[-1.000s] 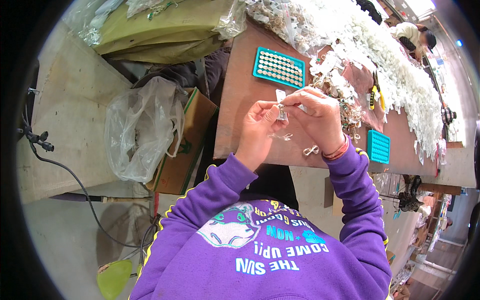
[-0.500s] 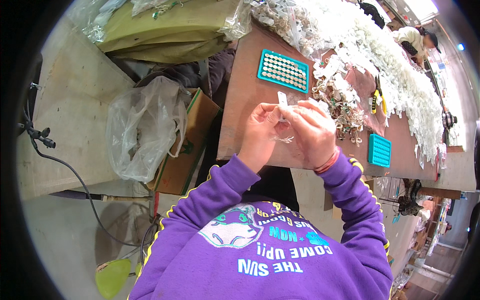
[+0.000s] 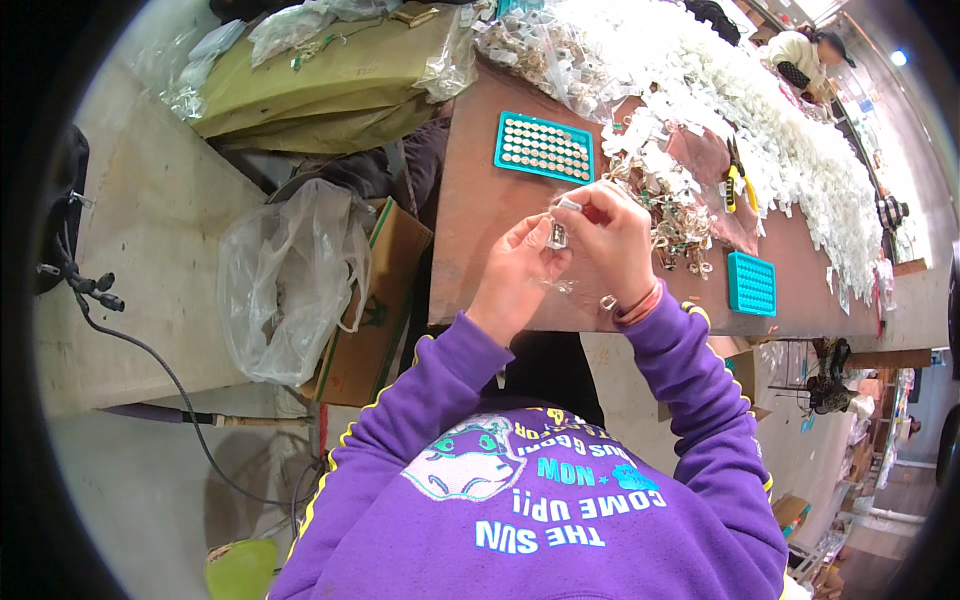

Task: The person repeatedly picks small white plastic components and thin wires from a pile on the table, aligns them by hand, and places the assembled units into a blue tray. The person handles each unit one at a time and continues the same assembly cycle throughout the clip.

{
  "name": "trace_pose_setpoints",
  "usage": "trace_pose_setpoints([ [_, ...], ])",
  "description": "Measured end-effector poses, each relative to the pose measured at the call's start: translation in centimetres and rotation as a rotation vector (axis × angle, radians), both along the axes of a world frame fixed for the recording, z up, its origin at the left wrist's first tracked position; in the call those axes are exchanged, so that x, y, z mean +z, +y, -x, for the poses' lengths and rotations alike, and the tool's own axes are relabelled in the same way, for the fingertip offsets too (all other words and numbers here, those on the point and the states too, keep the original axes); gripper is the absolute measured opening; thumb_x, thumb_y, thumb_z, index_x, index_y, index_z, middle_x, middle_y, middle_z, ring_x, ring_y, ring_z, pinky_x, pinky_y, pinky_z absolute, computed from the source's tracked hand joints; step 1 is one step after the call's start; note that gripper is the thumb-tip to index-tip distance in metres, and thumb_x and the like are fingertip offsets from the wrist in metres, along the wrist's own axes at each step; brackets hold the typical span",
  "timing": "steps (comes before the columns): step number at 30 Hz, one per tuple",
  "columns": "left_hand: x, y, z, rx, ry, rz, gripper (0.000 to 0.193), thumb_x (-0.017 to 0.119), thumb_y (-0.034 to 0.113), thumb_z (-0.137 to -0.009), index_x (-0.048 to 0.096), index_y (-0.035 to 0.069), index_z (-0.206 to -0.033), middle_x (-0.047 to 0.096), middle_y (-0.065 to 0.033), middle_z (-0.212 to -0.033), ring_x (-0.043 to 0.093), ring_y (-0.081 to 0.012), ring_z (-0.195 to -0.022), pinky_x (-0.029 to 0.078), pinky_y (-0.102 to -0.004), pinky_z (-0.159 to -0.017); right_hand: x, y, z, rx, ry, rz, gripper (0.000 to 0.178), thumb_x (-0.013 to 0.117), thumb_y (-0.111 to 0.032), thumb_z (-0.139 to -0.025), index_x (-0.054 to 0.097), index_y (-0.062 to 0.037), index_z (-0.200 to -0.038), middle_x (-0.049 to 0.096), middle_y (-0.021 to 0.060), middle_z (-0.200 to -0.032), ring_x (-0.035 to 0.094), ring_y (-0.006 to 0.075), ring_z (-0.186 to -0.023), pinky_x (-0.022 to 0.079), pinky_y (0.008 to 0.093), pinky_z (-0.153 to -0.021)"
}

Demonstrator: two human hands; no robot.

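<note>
My left hand (image 3: 517,268) is closed on a small white plastic case (image 3: 557,236), its dark, hollow-looking inside facing up. A thin pale wire (image 3: 556,287) trails below the fingers. Just above the case, my right hand (image 3: 618,240) pinches a small white piece (image 3: 569,204) that looks like its cover. Both hands are close together over the table's near part. Right beyond them lies a teal tray (image 3: 497,150) with rows of round silver button cells. A heap of small white cases with tangled wires (image 3: 665,200) spreads to the right of my right hand.
Yellow-handled cutters (image 3: 735,185) lie on a reddish sheet beside the heap. A second teal tray (image 3: 752,284) stands near the table's right front. White pieces (image 3: 790,170) cover the far right side. A clear bag (image 3: 290,285) hangs by a cardboard box (image 3: 350,350) at left. A co-worker (image 3: 798,58) sits far right.
The white case, held upright between both hands before, now shows its hollow inside in my left hand. A small white piece is now apart from it in my right hand. The view has shifted slightly.
</note>
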State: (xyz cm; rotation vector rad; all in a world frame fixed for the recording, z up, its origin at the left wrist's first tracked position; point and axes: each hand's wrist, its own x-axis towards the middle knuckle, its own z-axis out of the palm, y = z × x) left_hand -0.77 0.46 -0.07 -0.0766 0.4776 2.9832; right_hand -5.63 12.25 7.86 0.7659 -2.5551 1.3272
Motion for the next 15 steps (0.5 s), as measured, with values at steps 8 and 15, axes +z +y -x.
trace_pose_setpoints([
  [8, 0.4, -0.3, -0.2, -0.058, 0.074, -0.142, 0.026, 0.052, 0.025, -0.099, 0.056, 0.007, -0.116, 0.061, -0.0037, -0.109, 0.057, -0.0142, -0.100, 0.047, -0.0306, -0.089, -0.3, 1.0, -1.1, 0.315, 0.514, -0.171, 0.039, 0.073, -0.009, -0.074, 0.064, -0.0039, -0.112, 0.060, 0.0118, -0.102, 0.064, 0.0272, -0.087, 0.054, 0.0345, -0.071],
  [15, 0.9, -0.1, -0.2, -0.072, 0.031, -0.153, 0.023, 0.053, 0.023, -0.098, 0.056, 0.008, -0.116, 0.059, -0.0030, -0.116, 0.054, -0.0136, -0.110, 0.042, -0.0330, -0.100, 0.1, 1.8, -0.3, 0.318, 0.621, -0.215, 0.032, 0.072, -0.009, -0.074, 0.065, -0.0025, -0.105, 0.061, 0.0106, -0.096, 0.064, 0.0267, -0.082, 0.054, 0.0351, -0.070],
])
